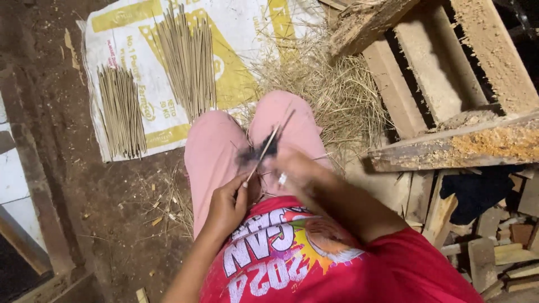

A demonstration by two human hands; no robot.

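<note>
Over the pink lap, two hands work on one thin stick.

Near the middle of the scene, the left hand (227,205) is closed around the lower end of a thin stick (268,147), which points up and away to the right across the knees. The right hand (292,174) is blurred; it seems to be curled close to the stick, near a dark smudge of material (252,154) on it, but I cannot tell how far it is open or if it really grips. To my judgement, the step in hand is rubbing or coating the stick with the dark material; a next move would need a steady hold and an even stroke along the stick. Far to the left, two bundles of similar sticks (188,62) lie on a white and yellow sack (238,33). Dry straw (337,90) and a wooden pallet (449,73) are at the right.
</note>
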